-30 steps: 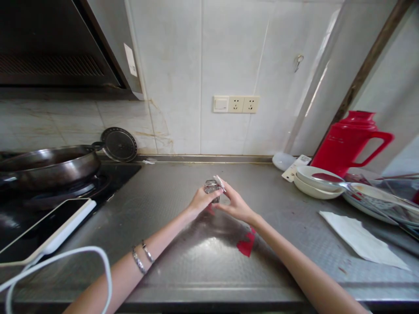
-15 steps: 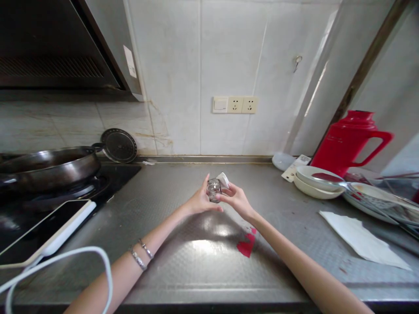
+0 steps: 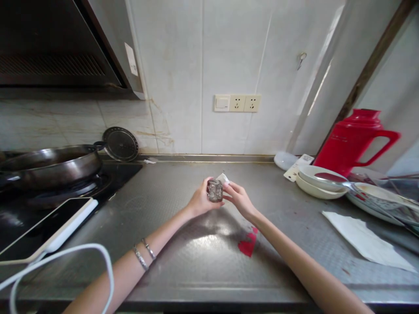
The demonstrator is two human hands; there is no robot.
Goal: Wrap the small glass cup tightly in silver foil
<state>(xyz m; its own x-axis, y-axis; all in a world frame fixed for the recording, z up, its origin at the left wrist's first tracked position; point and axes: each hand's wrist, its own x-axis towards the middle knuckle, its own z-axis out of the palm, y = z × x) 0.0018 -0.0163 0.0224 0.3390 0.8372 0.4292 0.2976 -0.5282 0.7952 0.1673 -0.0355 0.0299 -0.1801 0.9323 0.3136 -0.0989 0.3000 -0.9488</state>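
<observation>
A small grey see-through glass with a patterned surface is held up over the middle of the metal counter. My left hand wraps round it from the left, thumb and fingers closed on its side. On the right, my right hand pinches a folded white tissue against the far side of the glass. Part of the tissue is hidden behind the glass and my fingers. Two silver bracelets circle my left wrist.
A pan stands on the stove at left, with a phone and its white cable in front. To the right are a red thermos, stacked bowls, plates and a paper sheet. Red scraps mark the counter.
The glass has turned in my left hand, so more of its patterned face points toward me. My right fingers have shifted up and off its near side, staying with the tissue.
</observation>
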